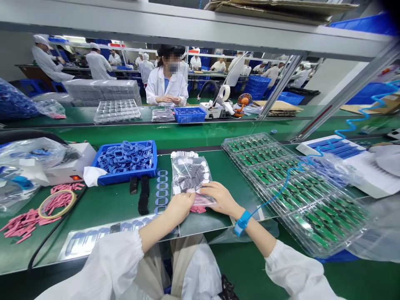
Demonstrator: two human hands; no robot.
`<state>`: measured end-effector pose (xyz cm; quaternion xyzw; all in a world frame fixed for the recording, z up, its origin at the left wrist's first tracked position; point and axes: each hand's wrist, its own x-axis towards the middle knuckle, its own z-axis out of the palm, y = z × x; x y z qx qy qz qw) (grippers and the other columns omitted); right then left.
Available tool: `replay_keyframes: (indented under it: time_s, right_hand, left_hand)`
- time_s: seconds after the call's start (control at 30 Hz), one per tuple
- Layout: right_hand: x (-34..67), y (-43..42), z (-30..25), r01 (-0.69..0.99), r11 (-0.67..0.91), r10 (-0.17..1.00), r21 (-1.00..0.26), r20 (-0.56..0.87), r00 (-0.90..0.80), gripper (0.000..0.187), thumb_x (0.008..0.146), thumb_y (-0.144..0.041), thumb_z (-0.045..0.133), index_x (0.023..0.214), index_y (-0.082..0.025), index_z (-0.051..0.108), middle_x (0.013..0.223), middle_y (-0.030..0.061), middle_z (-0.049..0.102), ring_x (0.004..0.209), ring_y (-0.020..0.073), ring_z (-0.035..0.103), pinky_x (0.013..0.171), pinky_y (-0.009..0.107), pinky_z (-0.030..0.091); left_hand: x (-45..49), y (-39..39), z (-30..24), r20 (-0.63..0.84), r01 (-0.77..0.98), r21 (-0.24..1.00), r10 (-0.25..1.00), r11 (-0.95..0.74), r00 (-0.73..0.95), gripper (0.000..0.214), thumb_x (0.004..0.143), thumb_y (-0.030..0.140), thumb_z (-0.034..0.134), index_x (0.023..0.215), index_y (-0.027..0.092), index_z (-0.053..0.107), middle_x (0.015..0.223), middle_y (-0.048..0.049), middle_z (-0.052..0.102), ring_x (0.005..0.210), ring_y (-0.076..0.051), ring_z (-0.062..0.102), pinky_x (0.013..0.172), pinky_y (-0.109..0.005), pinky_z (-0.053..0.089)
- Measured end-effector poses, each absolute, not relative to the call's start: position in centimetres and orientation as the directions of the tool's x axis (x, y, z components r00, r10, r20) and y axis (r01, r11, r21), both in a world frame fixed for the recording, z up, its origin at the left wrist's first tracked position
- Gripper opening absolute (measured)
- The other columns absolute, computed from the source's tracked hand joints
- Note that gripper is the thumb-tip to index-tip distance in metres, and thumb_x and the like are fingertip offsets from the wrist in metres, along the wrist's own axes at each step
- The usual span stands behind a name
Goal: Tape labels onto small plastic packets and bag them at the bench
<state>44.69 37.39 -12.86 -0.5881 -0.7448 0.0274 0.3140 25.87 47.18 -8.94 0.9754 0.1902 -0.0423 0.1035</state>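
My left hand (180, 205) and my right hand (219, 197) meet at the near edge of a clear plastic bag (190, 177) that holds small dark and white parts. Both hands have their fingers curled and pinched at the bag's edge. What lies between the fingertips is too small to make out. Small pink pieces (198, 209) lie under the bag's edge between my hands. A blue wrist strap (243, 222) with a coiled blue cord sits on my right wrist. A column of blue frames (161, 187) lies just left of the bag.
A blue bin of blue frames (125, 160) stands to the left, behind two black strips (144, 193). Clear trays of green circuit boards (293, 183) fill the right. Pink strips (21, 223) and a tape ring (58, 204) lie far left. A co-worker (167, 81) faces me across the belt.
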Motion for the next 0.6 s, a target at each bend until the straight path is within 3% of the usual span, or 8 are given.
replay_keyframes:
  time_s: [0.23,0.4,0.5,0.6]
  right_hand:
    - [44.1,38.4,-12.6,0.847,0.320,0.885,-0.424,0.454,-0.107,0.028,0.079,-0.020,0.054,0.103,-0.026,0.066,0.102,0.0022,0.070,0.103,0.0192,0.059,0.087,0.036,0.052]
    - [43.7,38.2,-13.9,0.813,0.297,0.886,-0.500,0.463,-0.038,0.028,0.083,-0.025,0.052,0.106,-0.025,0.066,0.107,0.0050,0.069,0.102,0.0208,0.061,0.089,0.040,0.051]
    - [43.5,38.6,-14.7,0.767,0.270,0.888,-0.582,0.458,0.035,0.032,0.090,-0.025,0.039,0.107,-0.023,0.066,0.108,0.0053,0.069,0.100,0.0177,0.064,0.086,0.036,0.053]
    - [43.3,39.2,-14.8,0.732,0.250,0.887,-0.634,0.453,0.090,0.034,0.091,-0.025,0.034,0.102,-0.020,0.067,0.098,0.0050,0.071,0.087,0.0166,0.068,0.077,0.032,0.056]
  left_hand:
    - [26.3,48.2,-9.2,-0.116,0.509,0.298,0.499,-0.807,0.859,0.027,0.081,0.011,0.044,0.104,0.011,0.059,0.106,-0.0163,0.061,0.099,-0.025,0.059,0.084,-0.037,0.050]
    - [25.7,50.1,-8.6,-0.131,0.481,0.491,0.484,-0.726,0.865,0.047,0.075,0.048,0.058,0.107,0.014,0.063,0.108,-0.0128,0.061,0.099,-0.027,0.060,0.087,-0.037,0.048]
    - [25.7,51.4,-8.3,-0.164,0.429,0.635,0.430,-0.643,0.888,0.057,0.084,0.060,0.037,0.101,0.014,0.066,0.101,-0.0111,0.066,0.092,-0.024,0.063,0.082,-0.034,0.049]
    - [26.1,52.6,-8.0,-0.156,0.339,0.780,0.362,-0.525,0.919,0.057,0.093,0.048,0.022,0.102,0.014,0.066,0.104,-0.0088,0.068,0.098,-0.020,0.062,0.089,-0.032,0.046]
